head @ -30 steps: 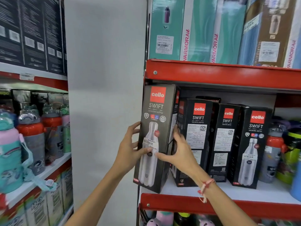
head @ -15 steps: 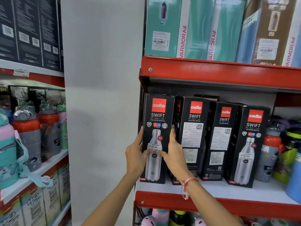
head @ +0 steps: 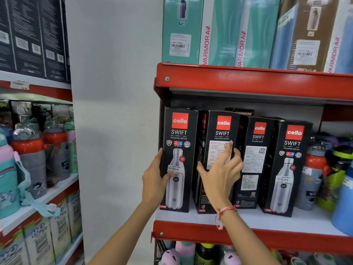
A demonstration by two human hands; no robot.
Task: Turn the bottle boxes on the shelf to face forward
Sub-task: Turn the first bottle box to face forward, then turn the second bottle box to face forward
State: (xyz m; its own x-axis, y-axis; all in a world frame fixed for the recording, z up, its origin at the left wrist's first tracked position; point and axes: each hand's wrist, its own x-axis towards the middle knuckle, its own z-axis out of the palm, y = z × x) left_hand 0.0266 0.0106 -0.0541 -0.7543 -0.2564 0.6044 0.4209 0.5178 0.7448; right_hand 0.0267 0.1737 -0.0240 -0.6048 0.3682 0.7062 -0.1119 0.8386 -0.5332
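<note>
On the red-edged shelf, the leftmost Cello Swift box stands upright showing its bottle picture, the left hand clasping its left edge with the thumb on its front, while the right hand hovers spread open, gripping nothing, before the second Cello Swift box just right of it.

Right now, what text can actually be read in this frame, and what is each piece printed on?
"cello", "SWIFT", "VACUSTEEL BOTTLE": leftmost black box, held by the left hand.
"cello SWIFT": second box, third box, fourth box.
"1099.00": price sticker on the leftmost box.
"VARMORA": teal boxes on the upper shelf.
"H2O": boxes at lower left.
Specification panels and barcodes: too small to read.
</note>
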